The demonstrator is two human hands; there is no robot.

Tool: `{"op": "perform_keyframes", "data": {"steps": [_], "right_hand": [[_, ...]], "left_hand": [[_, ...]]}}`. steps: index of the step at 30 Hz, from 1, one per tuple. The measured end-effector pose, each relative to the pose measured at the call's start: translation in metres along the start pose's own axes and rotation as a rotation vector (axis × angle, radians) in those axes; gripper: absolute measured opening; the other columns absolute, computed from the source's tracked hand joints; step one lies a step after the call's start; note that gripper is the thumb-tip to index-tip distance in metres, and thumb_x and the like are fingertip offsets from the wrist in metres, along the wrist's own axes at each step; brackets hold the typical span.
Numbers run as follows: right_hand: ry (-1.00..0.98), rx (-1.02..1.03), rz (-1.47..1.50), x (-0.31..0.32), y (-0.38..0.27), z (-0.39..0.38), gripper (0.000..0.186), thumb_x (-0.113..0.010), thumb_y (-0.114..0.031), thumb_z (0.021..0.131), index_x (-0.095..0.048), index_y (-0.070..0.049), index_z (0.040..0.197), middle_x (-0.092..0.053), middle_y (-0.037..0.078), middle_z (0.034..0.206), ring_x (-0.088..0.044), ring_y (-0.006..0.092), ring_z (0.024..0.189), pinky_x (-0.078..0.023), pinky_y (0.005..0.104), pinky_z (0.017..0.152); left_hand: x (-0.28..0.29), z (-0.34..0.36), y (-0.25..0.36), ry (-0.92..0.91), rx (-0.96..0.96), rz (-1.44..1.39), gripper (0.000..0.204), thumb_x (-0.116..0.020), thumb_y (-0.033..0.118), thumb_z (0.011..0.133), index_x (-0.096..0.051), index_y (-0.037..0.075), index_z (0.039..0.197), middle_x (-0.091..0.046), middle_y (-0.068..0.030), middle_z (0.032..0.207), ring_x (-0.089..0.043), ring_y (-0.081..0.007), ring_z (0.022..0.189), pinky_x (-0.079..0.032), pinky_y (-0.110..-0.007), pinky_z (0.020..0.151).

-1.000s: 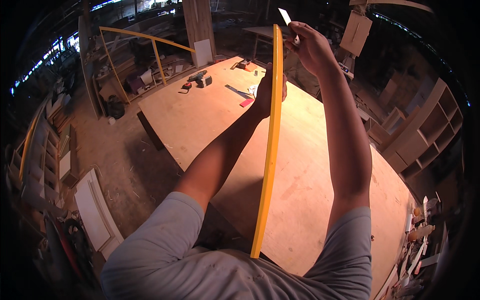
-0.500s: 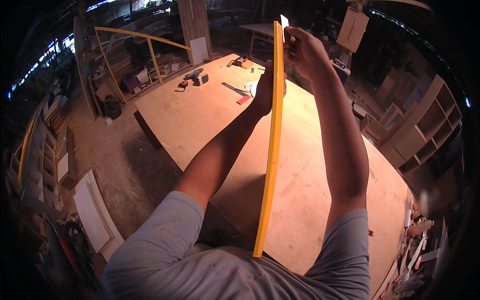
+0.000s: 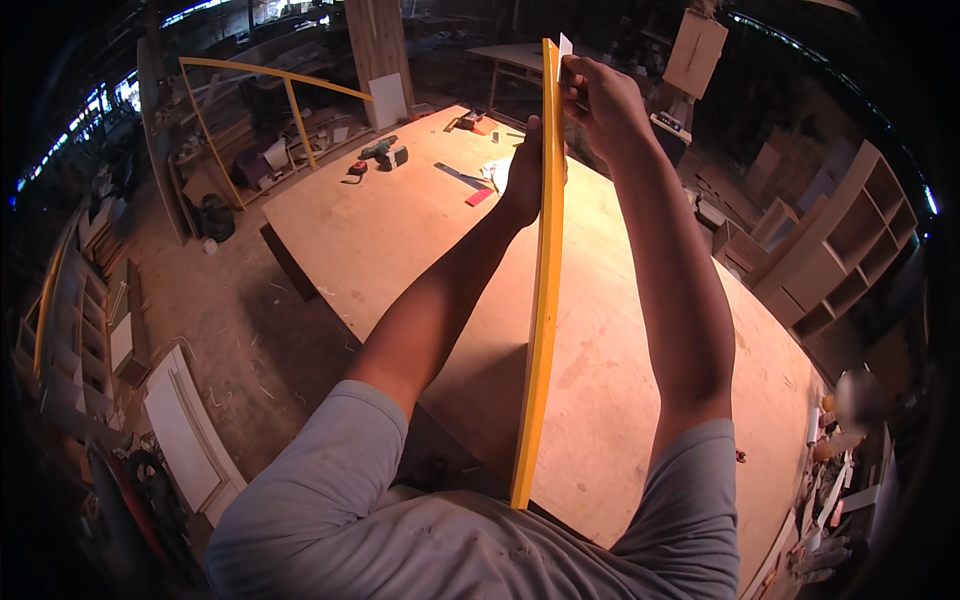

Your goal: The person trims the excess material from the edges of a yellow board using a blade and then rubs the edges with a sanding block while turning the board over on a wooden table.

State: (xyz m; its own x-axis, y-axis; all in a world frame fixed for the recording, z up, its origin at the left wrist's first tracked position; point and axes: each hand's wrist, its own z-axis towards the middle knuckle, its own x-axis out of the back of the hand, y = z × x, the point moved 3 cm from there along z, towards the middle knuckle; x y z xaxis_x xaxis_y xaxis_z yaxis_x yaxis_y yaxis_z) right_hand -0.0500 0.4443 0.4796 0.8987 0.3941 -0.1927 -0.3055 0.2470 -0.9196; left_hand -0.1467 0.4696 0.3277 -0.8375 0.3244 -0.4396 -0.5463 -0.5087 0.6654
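Note:
A long yellow strip (image 3: pixel 546 270), narrow edge facing me, runs from close to my body out over the worktable, its far end raised. My left hand (image 3: pixel 524 178) is closed round it toward the far end, the thumb up along its left side and the other fingers partly hidden behind it. Near the far tip, my right hand (image 3: pixel 607 100) pinches a thin white flat piece (image 3: pixel 566 46) close against the strip's right side. Whether that piece is card, sandpaper or a scraper cannot be made out.
The big plywood table (image 3: pixel 640 390) carries a cordless drill (image 3: pixel 385 152), a red tape measure (image 3: pixel 356 170), a metal square (image 3: pixel 461 176) and a red block (image 3: pixel 478 198). A yellow frame (image 3: pixel 300 120) stands beyond, left. Wooden shelving (image 3: pixel 850 250) is at right, white panels (image 3: pixel 190 430) at lower left.
The view has shifted slightly, and the strip and both hands appear a little further left. My hold on the strip and the white piece is unchanged.

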Motion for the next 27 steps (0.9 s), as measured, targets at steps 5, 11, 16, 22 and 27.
{"op": "perform_keyframes", "data": {"steps": [5, 11, 16, 22, 27], "right_hand": [[0.009, 0.025, 0.019, 0.001, 0.002, 0.003, 0.016, -0.064, -0.014, 0.096, -0.07, 0.001, 0.101, -0.061, 0.001, 0.082, -0.057, 0.0076, 0.066, -0.054, 0.0248, 0.068], [0.031, 0.061, -0.007, -0.007, -0.002, -0.003, 0.017, -0.065, -0.011, 0.095, -0.068, 0.0, 0.107, -0.063, 0.002, 0.087, -0.06, 0.0099, 0.071, -0.054, 0.0275, 0.072], [0.051, 0.103, -0.047, -0.001, -0.003, 0.006, 0.019, -0.065, -0.009, 0.093, -0.067, 0.003, 0.107, -0.069, 0.007, 0.09, -0.064, 0.0115, 0.071, -0.057, 0.0273, 0.071], [0.083, 0.101, -0.036, -0.002, -0.002, 0.004, 0.018, -0.065, -0.01, 0.093, -0.068, 0.003, 0.104, -0.069, 0.008, 0.089, -0.064, 0.0119, 0.071, -0.057, 0.027, 0.071], [0.072, 0.099, -0.045, -0.003, -0.002, 0.006, 0.016, -0.066, -0.009, 0.093, -0.067, 0.003, 0.103, -0.069, 0.008, 0.088, -0.064, 0.0117, 0.07, -0.056, 0.0264, 0.07]], "left_hand": [[-0.006, -0.003, 0.004, 0.051, 0.004, 0.023, 0.062, -0.022, 0.063, 0.106, -0.053, 0.013, 0.085, -0.048, 0.0017, 0.063, -0.05, -0.0091, 0.054, -0.043, -0.025, 0.052], [0.005, 0.001, 0.0, 0.03, 0.039, 0.035, 0.064, -0.02, 0.064, 0.106, -0.053, 0.013, 0.083, -0.048, 0.0019, 0.063, -0.05, -0.0091, 0.053, -0.042, -0.026, 0.051], [0.004, 0.001, -0.003, 0.02, 0.033, 0.053, 0.065, -0.019, 0.063, 0.106, -0.053, 0.013, 0.083, -0.048, 0.0021, 0.064, -0.05, -0.0086, 0.055, -0.042, -0.025, 0.053], [0.006, 0.002, -0.004, -0.01, -0.016, -0.057, 0.052, -0.031, 0.055, 0.105, -0.053, 0.009, 0.091, -0.053, -0.0022, 0.073, -0.055, -0.0123, 0.062, -0.046, -0.028, 0.056], [0.025, 0.009, -0.018, -0.084, -0.031, -0.232, 0.037, -0.056, 0.04, 0.101, -0.052, 0.003, 0.102, -0.057, -0.0079, 0.079, -0.063, -0.0206, 0.061, -0.052, -0.031, 0.051]]}}
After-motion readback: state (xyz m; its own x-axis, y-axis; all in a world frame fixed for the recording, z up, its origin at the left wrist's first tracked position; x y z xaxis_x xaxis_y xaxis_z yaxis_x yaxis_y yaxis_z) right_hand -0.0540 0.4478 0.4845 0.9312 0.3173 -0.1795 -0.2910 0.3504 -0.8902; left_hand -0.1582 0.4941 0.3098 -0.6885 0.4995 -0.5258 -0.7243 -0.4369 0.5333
